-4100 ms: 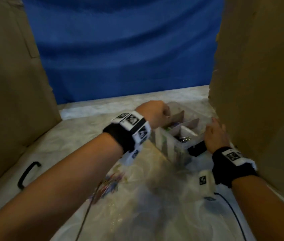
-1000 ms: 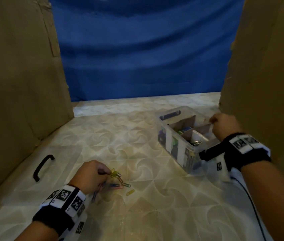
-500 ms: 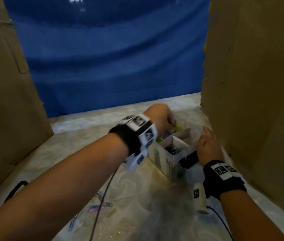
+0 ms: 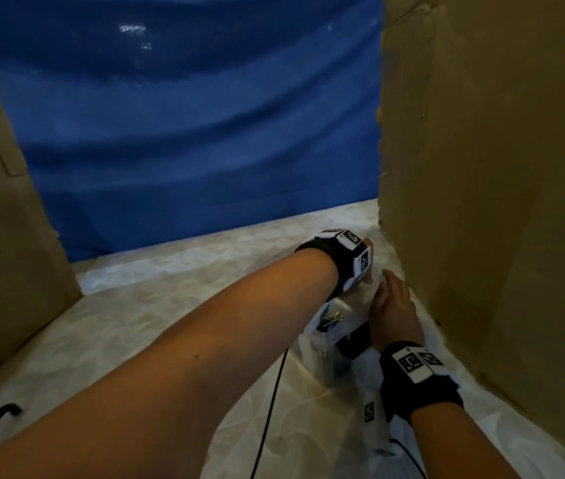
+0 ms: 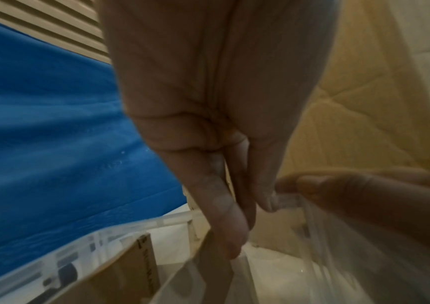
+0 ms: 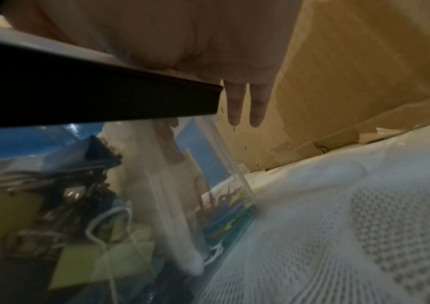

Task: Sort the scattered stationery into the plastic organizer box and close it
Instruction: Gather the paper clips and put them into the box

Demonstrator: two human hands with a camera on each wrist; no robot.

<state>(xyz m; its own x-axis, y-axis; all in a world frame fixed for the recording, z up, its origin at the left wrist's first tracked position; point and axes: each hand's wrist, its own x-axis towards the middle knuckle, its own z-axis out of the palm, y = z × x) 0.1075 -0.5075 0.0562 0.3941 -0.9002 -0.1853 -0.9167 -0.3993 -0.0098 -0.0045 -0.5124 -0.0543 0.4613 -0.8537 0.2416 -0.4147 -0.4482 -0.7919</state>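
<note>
From the head camera, the clear plastic organizer box sits on the pale patterned table, close beside the right-hand cardboard wall. The left hand reaches across over the box's far end, mostly hidden by its wristband. The right hand lies along the box's wall-side edge with fingers extended, probably to steady it. A metal binder clip shows in the near compartment.

From the left wrist, the left hand points down into the box with fingertips drawn together beside a cardboard divider; whether they pinch anything, I cannot tell.

From the right wrist, the right hand's straight fingers rest against the box's clear wall, holding nothing. Colourful stationery lies inside, by the box's bottom corner.
</note>
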